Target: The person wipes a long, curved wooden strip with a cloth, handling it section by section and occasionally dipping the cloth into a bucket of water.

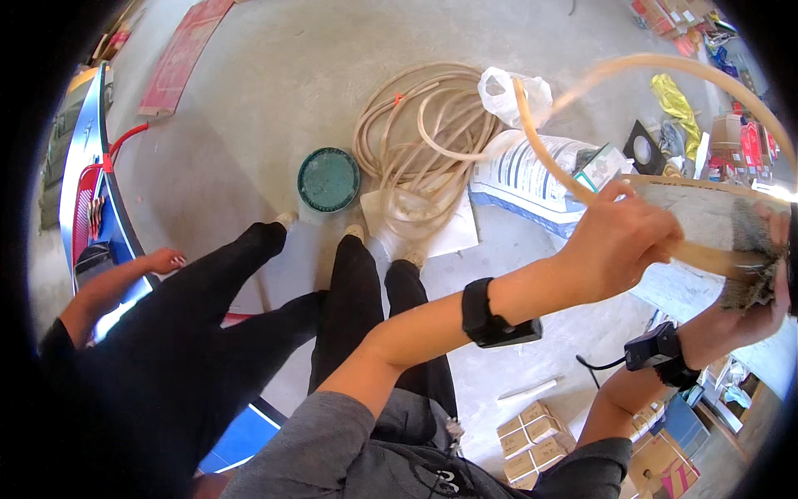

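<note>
A worker's left hand [628, 237] closed its grip around a tan hose [706, 256], while at the right edge the right hand [773, 308] held a grey cloth [746, 293] wrapped against the same length; its fingertips were partly lost there. The step in hand appeared to be drawing or wiping the hose through the cloth, and the next move seemed to call for a firm left grip and even pressure from the right. What looked like a free end of the hose stood up beyond the left hand, and a broad loop arched overhead to the right.

Below the forearms, cardboard boxes [532, 432] sat bound with white strapping, their contents hidden. At left, a co-worker's hand [166, 260] hung free of the hose.

Farther out on the floor stood a round green bucket [301, 180], dark green inside; whether it held liquid could not be told. Just beside it, the rest of the hose lay in a loose coil [363, 137], partly over a white sheet [457, 233]. Near the coil were a blue-and-white sack [532, 179], lying flat, and a white plastic bag [497, 101], contents unseen.
</note>
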A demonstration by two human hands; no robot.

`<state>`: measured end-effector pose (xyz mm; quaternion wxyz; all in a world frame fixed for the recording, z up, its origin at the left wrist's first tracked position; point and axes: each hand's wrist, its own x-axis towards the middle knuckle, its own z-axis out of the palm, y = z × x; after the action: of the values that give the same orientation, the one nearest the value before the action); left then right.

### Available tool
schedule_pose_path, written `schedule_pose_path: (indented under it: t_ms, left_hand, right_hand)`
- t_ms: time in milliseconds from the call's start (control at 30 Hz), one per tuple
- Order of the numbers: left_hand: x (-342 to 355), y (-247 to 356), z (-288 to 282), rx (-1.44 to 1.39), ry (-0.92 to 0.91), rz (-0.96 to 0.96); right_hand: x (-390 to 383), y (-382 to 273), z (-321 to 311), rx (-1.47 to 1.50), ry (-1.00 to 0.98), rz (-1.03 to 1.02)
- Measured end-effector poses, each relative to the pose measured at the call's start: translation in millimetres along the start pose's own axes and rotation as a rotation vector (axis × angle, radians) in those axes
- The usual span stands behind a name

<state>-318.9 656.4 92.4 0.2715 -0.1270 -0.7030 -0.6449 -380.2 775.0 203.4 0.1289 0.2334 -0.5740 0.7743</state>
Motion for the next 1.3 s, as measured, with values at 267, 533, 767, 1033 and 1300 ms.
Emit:
schedule_pose_path:
  t_ms: [267,533,767,1033,1300]
  left_hand:
    - [-56,-16,-19,0.246,-0.135,-0.181]
    - [-135,-68,-65,0.449,-0.339,-0.278]
    - [-156,-71,-98,0.611,-0.485,-0.250]
    - [-158,-71,-112,0.630,-0.522,-0.258]
    - [-158,-67,-124,0.718,-0.554,-0.212]
  right_hand:
    - [-57,45,-9,-0.179,0.200,0.372]
    - [-175,135,-47,0.336,0.338,0.706]
    - [-221,142,-20,0.728,0.491,0.837]
    - [-228,152,-10,0.888,0.570,0.884]
    - [-233,155,4,0.857,0.557,0.892]
